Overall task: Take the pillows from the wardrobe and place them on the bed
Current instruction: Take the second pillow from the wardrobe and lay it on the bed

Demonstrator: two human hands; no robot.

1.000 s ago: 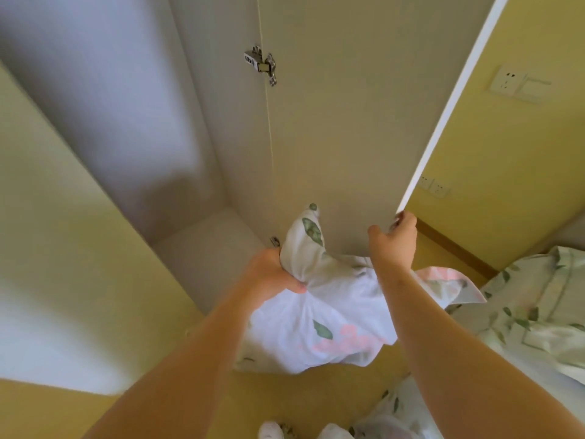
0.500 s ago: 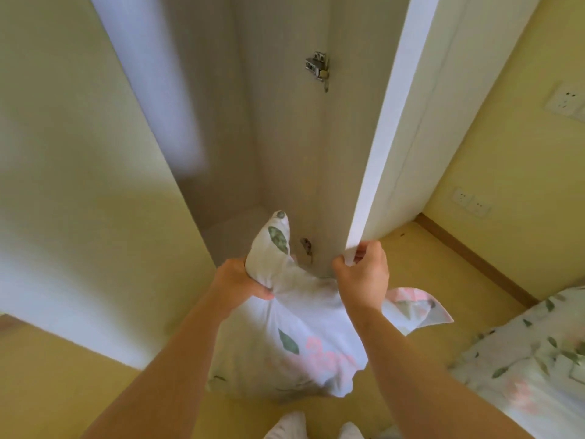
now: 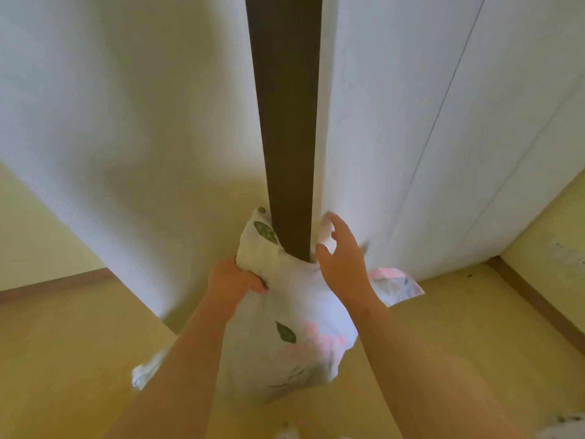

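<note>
R hand (image 3: pixel 343 258) released door (image 3: pixel 380 122), nearly shut, pillow (image 3: pixel 294 312) held

Single view only, head-worn wide-angle, nothing to cross-check against. Camera sits high, pitched forward and steeply down, facing the wardrobe (image 3: pixel 126 122) almost square-on from close range. The dark gap (image 3: pixel 285 122) between the doors runs down frame centre; strong fisheye bows the door (image 3: pixel 411 106) edges outward. Both forearms enter from the bottom edge, left hand (image 3: pixel 235 278) and right hand (image 3: pixel 343 255) land just below centre, near the lens. The pillow (image 3: pixel 294 327) hangs under them, filling lower middle. Yellow floor (image 3: pixel 79 343) visible both sides, skirting board (image 3: pixel 538 305) at lower right. Motion blur on the right hand fingers (image 3: pixel 332 220).
</note>
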